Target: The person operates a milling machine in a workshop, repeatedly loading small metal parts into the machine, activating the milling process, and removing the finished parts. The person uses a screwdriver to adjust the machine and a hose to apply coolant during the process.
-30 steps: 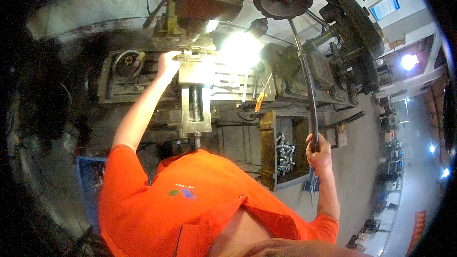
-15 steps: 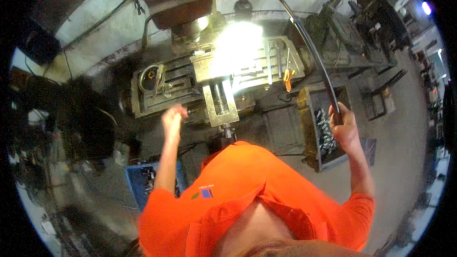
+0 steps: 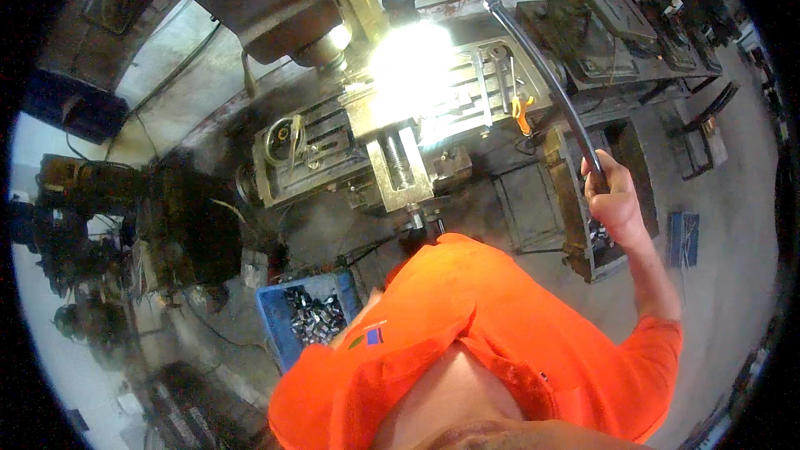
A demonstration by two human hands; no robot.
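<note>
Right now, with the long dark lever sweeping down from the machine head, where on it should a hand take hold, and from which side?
Grip the long lever at its lower free end, where the right hand is wrapped around it. The bar curves down from the machine head toward the person, so its tip probably gives the most leverage. Come from the right side, fingers closing around the round bar, clear of the machine table.

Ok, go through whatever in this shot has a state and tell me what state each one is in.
right hand: closed around the long lever
long lever: gripped at its lower end
left hand: out of sight
work lamp: on, glaring
blue crate: holds small metal parts
</note>
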